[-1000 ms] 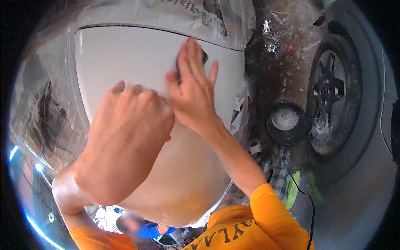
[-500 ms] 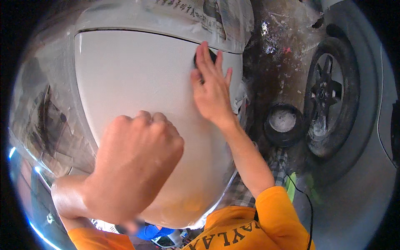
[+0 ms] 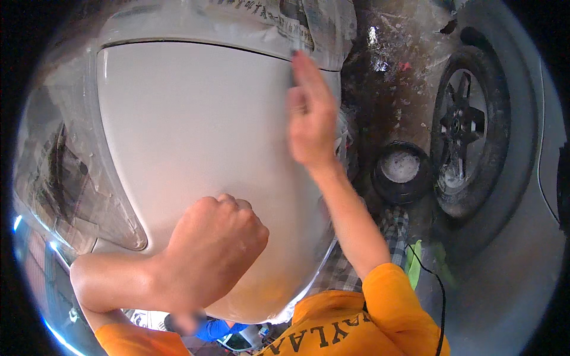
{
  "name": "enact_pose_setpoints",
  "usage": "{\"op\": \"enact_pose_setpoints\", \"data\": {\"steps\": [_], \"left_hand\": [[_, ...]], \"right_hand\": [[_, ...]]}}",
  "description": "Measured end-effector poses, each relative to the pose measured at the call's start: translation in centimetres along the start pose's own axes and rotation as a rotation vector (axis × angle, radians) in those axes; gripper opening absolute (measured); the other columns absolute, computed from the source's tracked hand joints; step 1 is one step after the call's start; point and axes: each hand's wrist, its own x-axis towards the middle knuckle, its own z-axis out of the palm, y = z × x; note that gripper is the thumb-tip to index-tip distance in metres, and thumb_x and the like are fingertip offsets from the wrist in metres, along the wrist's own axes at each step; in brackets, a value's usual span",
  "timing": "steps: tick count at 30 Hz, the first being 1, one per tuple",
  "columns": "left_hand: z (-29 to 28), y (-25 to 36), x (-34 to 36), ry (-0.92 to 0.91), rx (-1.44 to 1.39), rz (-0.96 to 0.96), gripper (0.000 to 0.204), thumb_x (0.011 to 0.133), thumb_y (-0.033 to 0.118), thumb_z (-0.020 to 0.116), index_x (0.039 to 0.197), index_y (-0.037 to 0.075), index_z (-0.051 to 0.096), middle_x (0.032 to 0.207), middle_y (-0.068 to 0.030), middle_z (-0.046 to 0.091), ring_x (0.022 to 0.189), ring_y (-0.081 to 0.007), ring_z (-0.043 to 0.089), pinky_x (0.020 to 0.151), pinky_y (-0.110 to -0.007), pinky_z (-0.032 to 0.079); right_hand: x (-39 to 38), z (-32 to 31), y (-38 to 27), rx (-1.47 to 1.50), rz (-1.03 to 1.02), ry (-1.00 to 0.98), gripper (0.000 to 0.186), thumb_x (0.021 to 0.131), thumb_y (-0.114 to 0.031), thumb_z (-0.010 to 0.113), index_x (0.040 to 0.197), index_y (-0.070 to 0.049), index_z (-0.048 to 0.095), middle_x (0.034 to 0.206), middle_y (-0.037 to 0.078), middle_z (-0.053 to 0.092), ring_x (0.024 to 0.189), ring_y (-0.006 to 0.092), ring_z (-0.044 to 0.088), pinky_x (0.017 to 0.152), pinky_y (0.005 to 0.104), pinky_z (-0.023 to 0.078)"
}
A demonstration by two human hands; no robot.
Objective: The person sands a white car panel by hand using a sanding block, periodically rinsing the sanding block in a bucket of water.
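A pale white car panel (image 3: 178, 130) with dark seams along its edges spreads out in front of me. My right hand (image 3: 314, 121) is near the panel's far right corner, tilted on its side and slightly blurred. A dark pad (image 3: 293, 76) shows only as a thin strip along its fingers, against the panel; the rest is covered. Over the near part of the panel is my left hand (image 3: 217, 249), curled into a fist with its back toward me. Its fingertips, and anything in them, are hidden, and I cannot tell whether it touches the surface.
Printed masking paper (image 3: 270, 21) borders the panel at the far side, and dirty clear sheeting (image 3: 65, 172) at the left. On the right stand a black bucket (image 3: 409, 193) of cloudy liquid and a grey car's wheel (image 3: 469, 121). A black cable (image 3: 441, 291) hangs near me. Someone in blue (image 3: 214, 329) is below.
My right hand has turned onto its side and shifted slightly right and farther away, hiding most of the pad. My left fist has moved nearer to me and a little right.
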Motion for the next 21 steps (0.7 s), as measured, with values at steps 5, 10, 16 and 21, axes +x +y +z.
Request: {"op": "enact_pose_setpoints", "data": {"steps": [5,10,16,21], "left_hand": [[1.1,-0.1,-0.8,0.344,0.063,-0.077,0.014,0.079,0.011,0.068,0.086,-0.001,0.07,0.085,-0.0103,0.064,0.088,-0.0223,0.064,0.059,-0.03,0.053],[1.1,0.6,-0.6,0.404,0.085,0.064,0.012,0.076,0.006,0.067,0.082,0.0,0.074,0.081,-0.0125,0.065,0.087,-0.0234,0.062,0.05,-0.026,0.048],[2.8,1.1,-0.7,0.365,0.095,0.067,0.013,0.076,0.009,0.068,0.082,0.0,0.076,0.083,-0.0148,0.066,0.085,-0.0254,0.063,0.05,-0.027,0.048],[2.1,1.5,-0.3,0.413,0.15,0.106,0.018,0.076,0.011,0.069,0.086,-0.003,0.075,0.086,-0.0168,0.068,0.086,-0.0249,0.063,0.051,-0.027,0.049]], "right_hand": [[-12.4,2.8,-2.0,-0.266,0.024,-0.285,0.08,0.093,-0.023,0.059,0.159,-0.004,0.018,0.168,0.016,0.011,0.153,0.0441,0.013,0.113,0.073,0.006],[-4.3,1.6,0.3,-0.337,-0.002,-0.242,0.08,0.094,-0.025,0.057,0.16,-0.005,0.017,0.168,0.016,0.012,0.153,0.0445,0.01,0.113,0.0735,0.005],[-11.4,2.3,-1.2,-0.244,0.068,-0.275,0.083,0.092,-0.021,0.059,0.16,-0.005,0.016,0.168,0.017,0.013,0.153,0.0455,0.01,0.113,0.0737,0.006],[-3.4,1.8,-0.1,-0.285,-0.018,-0.211,0.082,0.091,-0.02,0.059,0.16,-0.002,0.017,0.167,0.02,0.012,0.153,0.0462,0.009,0.113,0.0738,0.003]]}}
